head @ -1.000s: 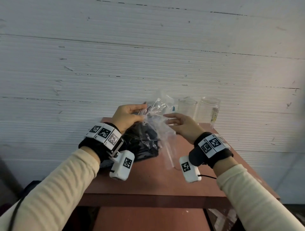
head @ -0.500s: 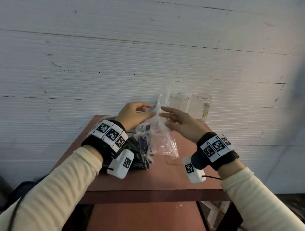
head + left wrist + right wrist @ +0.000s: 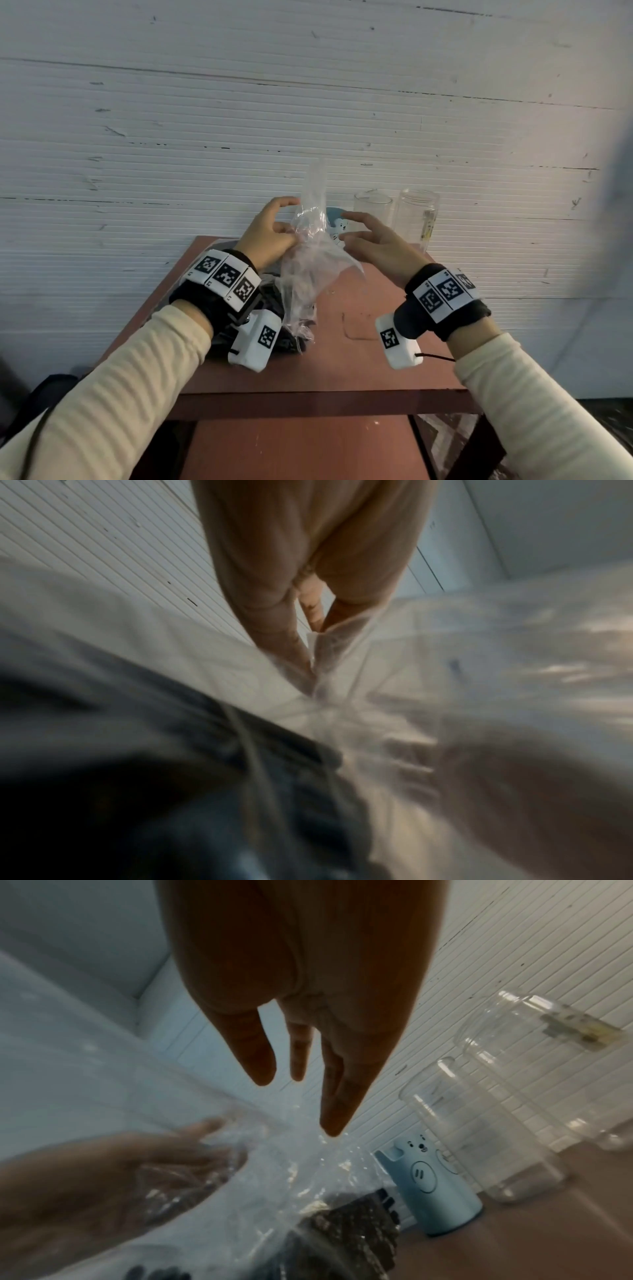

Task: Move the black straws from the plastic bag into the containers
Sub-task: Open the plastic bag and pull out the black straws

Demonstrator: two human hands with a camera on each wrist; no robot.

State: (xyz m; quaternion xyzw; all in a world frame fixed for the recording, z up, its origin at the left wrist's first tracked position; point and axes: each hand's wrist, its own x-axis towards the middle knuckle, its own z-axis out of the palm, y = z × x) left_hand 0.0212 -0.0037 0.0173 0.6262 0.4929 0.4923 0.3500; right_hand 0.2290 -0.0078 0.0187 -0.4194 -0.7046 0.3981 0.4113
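Observation:
A clear plastic bag (image 3: 308, 270) stands on the red-brown table (image 3: 342, 370), its neck pulled upright. My left hand (image 3: 286, 226) pinches that neck (image 3: 318, 653) between thumb and fingers. The black straws (image 3: 349, 1229) lie bunched in the bag's bottom, mostly hidden behind my left wrist in the head view. My right hand (image 3: 346, 228) hovers just right of the bag with straight, spread fingers (image 3: 334, 1110) and holds nothing. Two clear containers, a cup (image 3: 372, 214) and a taller jar (image 3: 418, 219), stand at the table's back right.
A small blue bear-shaped holder (image 3: 431, 1185) stands behind the bag, left of the cup. A white ribbed wall (image 3: 308, 120) closes the table's far side. The table's front edge (image 3: 318, 399) is close to me, with bare tabletop in front of my right hand.
The bag's neck has been drawn up taller by my left hand. My right hand has come off the bag and sits slightly to the right, fingers spread.

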